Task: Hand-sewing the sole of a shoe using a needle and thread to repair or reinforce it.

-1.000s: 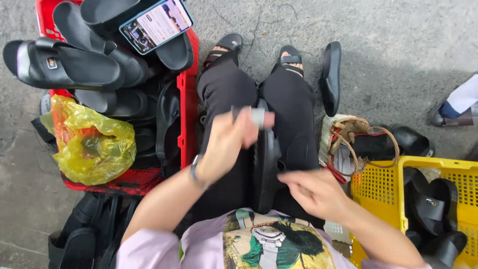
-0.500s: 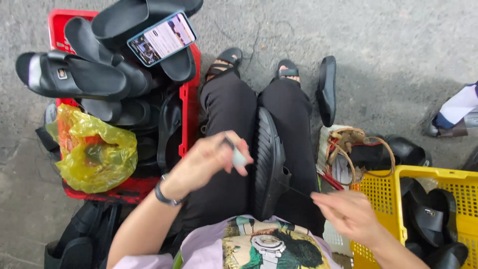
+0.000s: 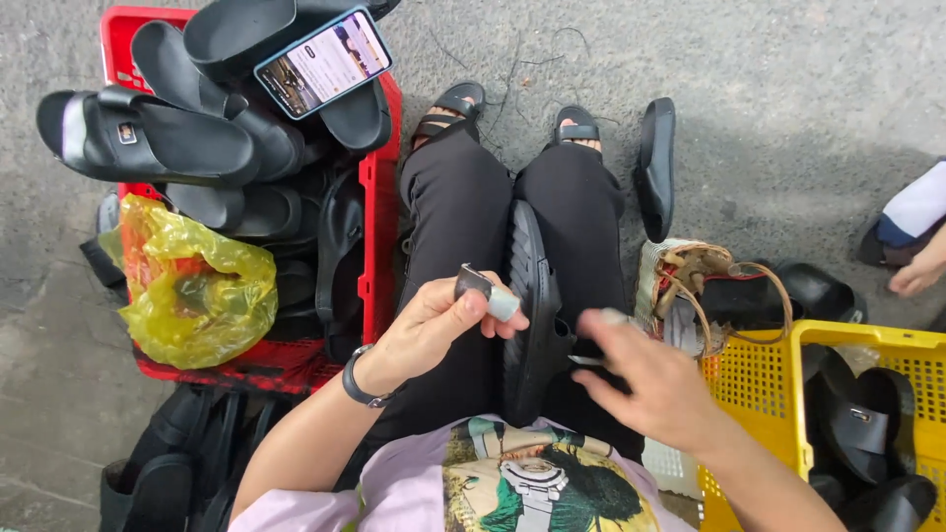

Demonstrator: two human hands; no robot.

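Observation:
A black sandal sole (image 3: 530,296) stands on edge between my knees, gripped by my black-trousered legs. My left hand (image 3: 434,320) hovers just left of it, pinching a small grey and black strap piece (image 3: 486,292) between thumb and fingers. My right hand (image 3: 645,379) is blurred, low over my right thigh beside the sole, fingers drawn together on something small and pale that I cannot make out.
A red crate (image 3: 379,212) at my left is heaped with black sandals, a phone (image 3: 323,61) on top and a yellow plastic bag (image 3: 197,286). A yellow crate (image 3: 759,394) of sandals sits at my right, a wicker basket (image 3: 690,281) beside it. Another person's hand (image 3: 916,271) shows far right.
My left hand has dropped from above the sole to its left side, still holding the strap piece. My right hand has moved up and in toward the sole.

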